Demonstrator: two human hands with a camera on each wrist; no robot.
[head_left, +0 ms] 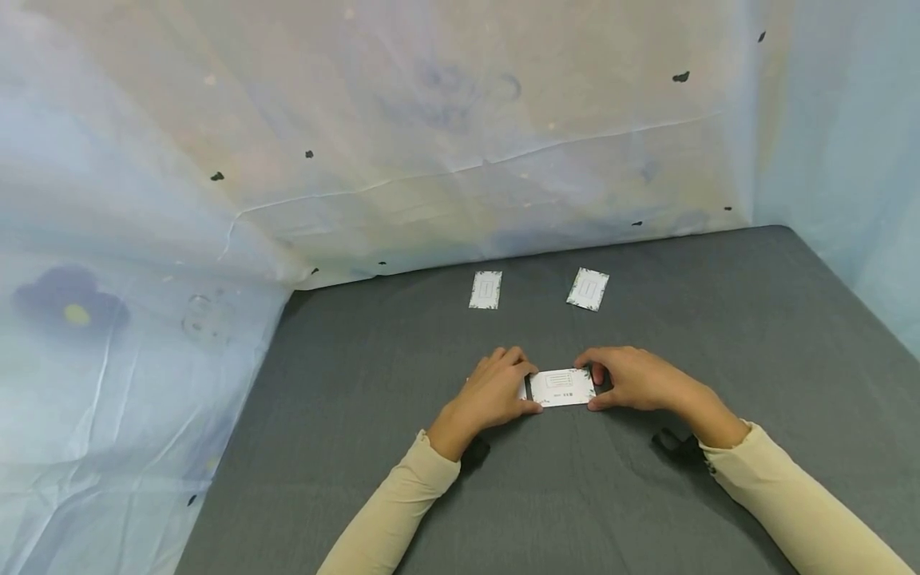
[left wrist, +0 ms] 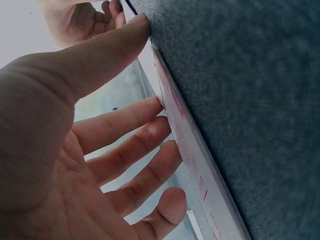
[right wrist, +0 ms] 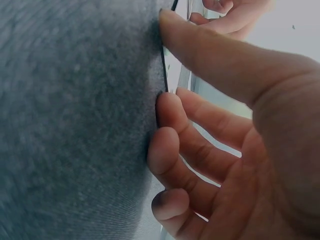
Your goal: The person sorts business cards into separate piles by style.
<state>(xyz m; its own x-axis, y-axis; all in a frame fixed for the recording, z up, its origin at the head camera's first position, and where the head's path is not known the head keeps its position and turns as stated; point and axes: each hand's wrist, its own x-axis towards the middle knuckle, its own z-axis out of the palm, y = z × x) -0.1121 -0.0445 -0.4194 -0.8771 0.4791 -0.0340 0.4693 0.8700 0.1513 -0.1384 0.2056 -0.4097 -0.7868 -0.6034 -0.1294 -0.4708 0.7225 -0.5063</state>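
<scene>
A white card [head_left: 563, 387] with a leafy printed border and a small text box lies crosswise in the middle of the grey cloth. At its left end my left hand [head_left: 497, 388] pinches it, thumb on the near edge and fingertips on the far edge. My right hand [head_left: 640, 382] holds the right end the same way, its other fingers curled in over the cloth. Under the left palm lies a thin flat white thing with red print [left wrist: 192, 160]; most of it is hidden in the head view.
Two more white bordered cards lie towards the back, one on the left [head_left: 485, 290] and one tilted on the right [head_left: 588, 289]. Grey cloth [head_left: 359, 359] covers the surface. Pale patterned curtains [head_left: 460, 160] stand along the back and sides. Dark straps [head_left: 676, 443] hang at the wrists.
</scene>
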